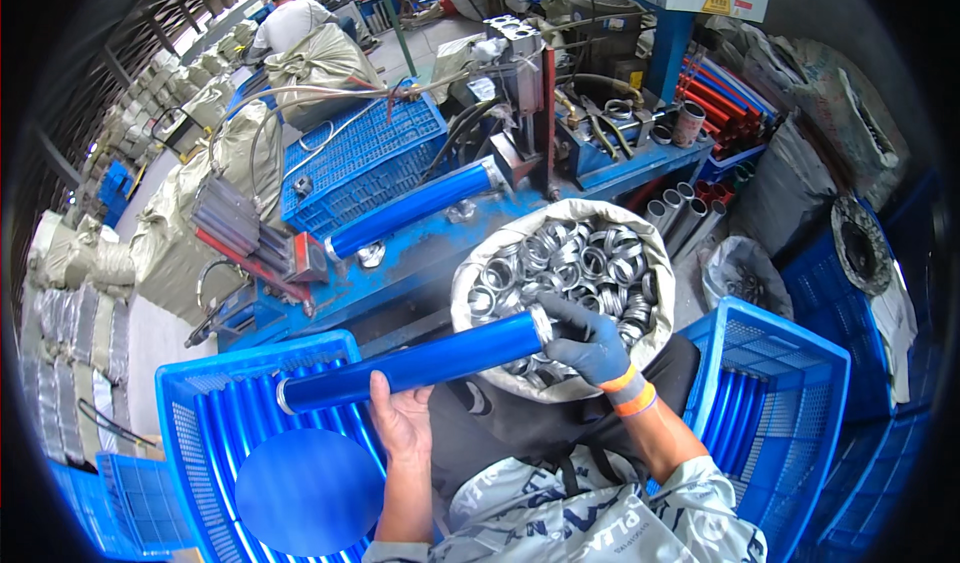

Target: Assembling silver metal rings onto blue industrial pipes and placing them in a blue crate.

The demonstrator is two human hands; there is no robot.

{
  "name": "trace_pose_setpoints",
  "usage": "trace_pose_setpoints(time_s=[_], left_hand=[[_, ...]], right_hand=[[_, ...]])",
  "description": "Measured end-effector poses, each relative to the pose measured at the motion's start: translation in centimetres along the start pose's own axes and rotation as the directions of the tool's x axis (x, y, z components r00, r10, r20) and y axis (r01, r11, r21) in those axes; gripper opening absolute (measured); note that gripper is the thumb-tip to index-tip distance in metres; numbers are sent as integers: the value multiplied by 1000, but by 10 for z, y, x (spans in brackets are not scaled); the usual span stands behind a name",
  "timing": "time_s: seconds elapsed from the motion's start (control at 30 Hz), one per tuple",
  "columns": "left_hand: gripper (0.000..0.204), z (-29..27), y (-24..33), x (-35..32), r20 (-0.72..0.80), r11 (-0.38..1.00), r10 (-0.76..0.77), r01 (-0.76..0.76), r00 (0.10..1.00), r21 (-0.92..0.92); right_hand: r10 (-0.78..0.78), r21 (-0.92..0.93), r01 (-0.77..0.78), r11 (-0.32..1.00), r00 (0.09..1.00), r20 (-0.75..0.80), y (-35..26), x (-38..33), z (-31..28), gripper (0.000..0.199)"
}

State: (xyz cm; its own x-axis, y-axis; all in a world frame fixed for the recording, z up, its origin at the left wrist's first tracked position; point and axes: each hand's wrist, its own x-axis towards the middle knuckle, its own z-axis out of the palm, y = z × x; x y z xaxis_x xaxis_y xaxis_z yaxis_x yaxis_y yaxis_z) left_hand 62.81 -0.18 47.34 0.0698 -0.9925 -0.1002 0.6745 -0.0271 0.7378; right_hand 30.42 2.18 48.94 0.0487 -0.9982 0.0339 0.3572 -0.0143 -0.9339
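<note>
A shiny blue tube (420, 365) with silver ribbed rings at both ends lies slantwise across my lap, its right end higher. My bare left hand (403, 418) holds it from below, left of its middle, thumb against the near side. My right hand (588, 341), in a dark grey glove with an orange cuff, closes around the ring at the right end; its fingertips are partly hidden. Just behind the tube stands a white sack (463, 308) full of loose silver metal rings (575, 253). A second blue tube (415, 208) lies between the ends of the blue machine (380, 288).
Blue crates holding blue tubes stand at my left (172, 403) and right (838, 383). Behind the machine are stacked blue crates (345, 158) and hoses. Red tubes (715, 103) and grey pipes (683, 213) lie at the right. A person (297, 25) sits far back among sacks.
</note>
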Motion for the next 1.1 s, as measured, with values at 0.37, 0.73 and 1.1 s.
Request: trace_pose_setpoints(time_s=[0.37,0.73,1.1], left_hand=[[55,-14,5,27,-89,998,63,-64,994,-12],[67,-54,44,52,-190,972,43,-85,981,-221],[55,-85,48,57,-125,988,-39,20,991,-154]], right_hand=[[58,-43,-59,997,998,-16,7,40,25,77],[-205,-523,231,820,973,107,23,253,47,69],[-427,-960,211,-183,863,271,55,351,24,73]])
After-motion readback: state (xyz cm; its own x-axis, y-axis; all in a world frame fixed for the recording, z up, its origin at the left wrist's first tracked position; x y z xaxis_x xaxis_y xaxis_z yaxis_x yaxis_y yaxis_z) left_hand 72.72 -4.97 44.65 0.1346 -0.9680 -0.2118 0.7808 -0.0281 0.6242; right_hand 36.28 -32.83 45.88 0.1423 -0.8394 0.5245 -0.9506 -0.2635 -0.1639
